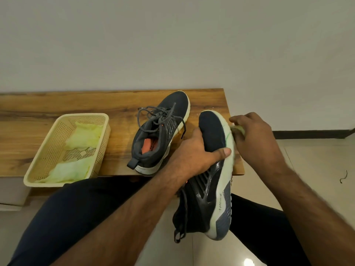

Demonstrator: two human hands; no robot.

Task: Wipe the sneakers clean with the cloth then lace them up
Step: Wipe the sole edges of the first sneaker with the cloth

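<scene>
— So, what sits nearest, low in the frame?

— A person's knees in dark trousers, with both bare forearms reaching up the frame over a pale tiled floor (317, 160). Between the knees, right of centre, is the held sneaker (209, 181), tipped on its side, its pale sole facing right and its toe pointing up the frame.

— And the hands?

— The left hand (194, 150) grips the sneaker across its upper, thumb curled over onto the sole edge; its fingers are hidden behind the shoe. The right hand (255, 135) has its fingers curled, pinching a yellow-green cloth (239, 129) against the sole near the toe.

— Further up?

— The wooden bench (57, 106) spans the middle. On it, centre frame, the second sneaker (159, 135) stands upright, its grey laces loose and its orange insole showing. At centre left a cream plastic basket (48, 150) rests on the bench's near edge, with more yellow-green cloths (82, 135) inside. Beyond is a plain wall (172, 45).
</scene>
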